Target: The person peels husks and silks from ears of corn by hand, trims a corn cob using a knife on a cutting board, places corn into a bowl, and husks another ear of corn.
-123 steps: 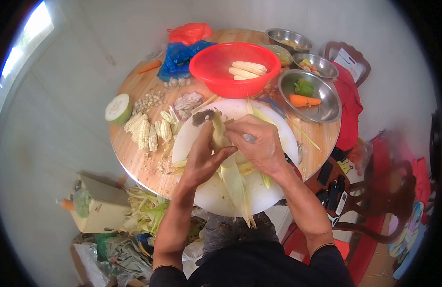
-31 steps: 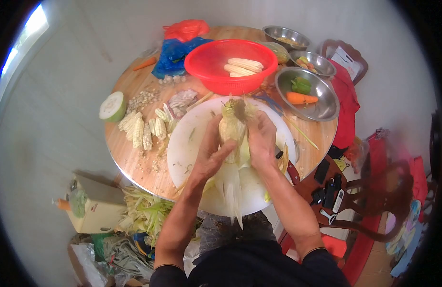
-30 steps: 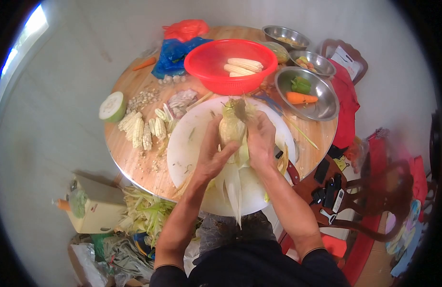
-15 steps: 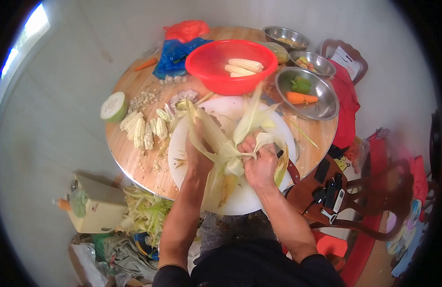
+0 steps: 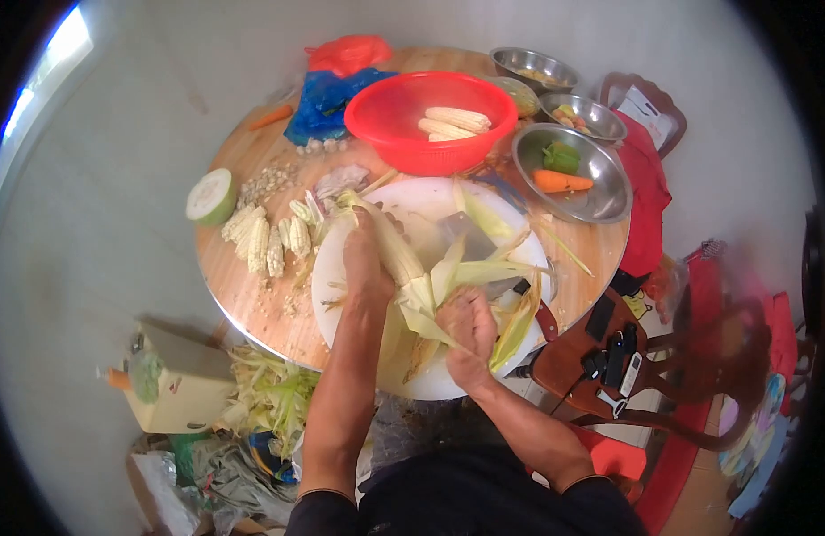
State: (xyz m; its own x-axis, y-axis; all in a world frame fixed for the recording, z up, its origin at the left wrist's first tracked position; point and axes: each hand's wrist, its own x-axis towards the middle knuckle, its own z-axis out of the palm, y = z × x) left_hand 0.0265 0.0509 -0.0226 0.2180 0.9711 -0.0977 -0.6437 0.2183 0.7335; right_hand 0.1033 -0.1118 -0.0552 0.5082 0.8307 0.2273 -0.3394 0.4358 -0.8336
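Note:
An ear of corn (image 5: 396,250) in pale husk slants over the round white cutting board (image 5: 341,304). My left hand (image 5: 363,255) is closed round its upper part, near the far end. At its near end my right hand (image 5: 469,329) is closed on a strip of husk (image 5: 421,314); the fingertips are partly hidden. Loose husk leaves (image 5: 519,330) lie on the board beside my right hand. Under them a knife shows, its dark red handle (image 5: 546,320) pointing towards the right edge of the board.
Behind the board stands a red basin (image 5: 376,134) with peeled corn. Steel bowls (image 5: 613,192) stand at the right, one with a carrot and green pepper. Short corn pieces (image 5: 259,246), garlic and a cut gourd (image 5: 212,196) lie left. Stripped husks (image 5: 269,389) are heaped below the table.
My right hand has moved down towards me, pulling husk along the ear. Leaves that stood up round it now lie to the right across the board. My left hand keeps its hold.

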